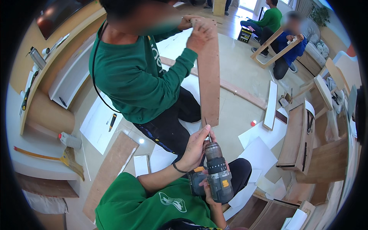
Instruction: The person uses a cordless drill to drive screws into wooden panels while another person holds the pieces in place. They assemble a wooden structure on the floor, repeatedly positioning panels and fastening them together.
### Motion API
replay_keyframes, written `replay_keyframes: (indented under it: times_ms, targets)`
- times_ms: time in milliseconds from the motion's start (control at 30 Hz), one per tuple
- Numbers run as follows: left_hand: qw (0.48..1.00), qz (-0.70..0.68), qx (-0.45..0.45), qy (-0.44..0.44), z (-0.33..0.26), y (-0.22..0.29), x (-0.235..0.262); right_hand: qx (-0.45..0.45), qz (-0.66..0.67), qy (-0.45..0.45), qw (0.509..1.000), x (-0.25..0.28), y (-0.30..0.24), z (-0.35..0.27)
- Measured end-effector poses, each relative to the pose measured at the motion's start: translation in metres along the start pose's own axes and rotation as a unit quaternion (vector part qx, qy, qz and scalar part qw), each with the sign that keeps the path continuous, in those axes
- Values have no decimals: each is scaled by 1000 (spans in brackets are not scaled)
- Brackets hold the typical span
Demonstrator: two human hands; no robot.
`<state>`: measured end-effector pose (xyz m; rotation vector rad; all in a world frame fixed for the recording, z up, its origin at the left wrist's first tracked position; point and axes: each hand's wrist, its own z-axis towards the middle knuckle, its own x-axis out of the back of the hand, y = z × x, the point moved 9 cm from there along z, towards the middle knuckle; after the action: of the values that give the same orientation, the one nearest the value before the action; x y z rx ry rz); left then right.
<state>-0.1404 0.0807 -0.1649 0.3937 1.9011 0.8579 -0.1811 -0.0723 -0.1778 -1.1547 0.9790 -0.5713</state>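
A flat, reddish-brown wooden board is held upright, its upper end grasped by a green-sleeved co-worker's hands. Just beside the board's lower end, a grey-and-black cordless drill with yellow details is pointed toward it. The drill's handle is clamped in the grip of the right hand, partly hidden; by the left hand, the grip is pinched on a slim metal bit. Left of the board, a long brown plank is laid on the floor.
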Motion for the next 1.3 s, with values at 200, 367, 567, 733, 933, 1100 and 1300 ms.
replay_keyframes:
  times_ms: [200,367,567,733,933,1100,1300]
  targets:
    - [1000,1,-23,2,0,5,3,-23,-99,-6,995,2,1,0]
    - [999,-18,-35,-11,-1,8,-3,0,-165,18,986,12,4,-3]
    - [998,18,-52,-14,-6,11,-3,23,-229,13,973,19,6,-10]
    - [997,47,-27,-59,-7,12,-22,-3,-77,43,996,11,-18,-9]
    - [989,-10,0,-147,11,6,-70,38,-43,43,997,17,-46,4]
    - [981,5,13,-192,19,-5,-96,85,-89,54,991,35,-55,6]
    - [986,68,-40,-146,30,2,-74,5,-57,109,992,55,-28,-7]
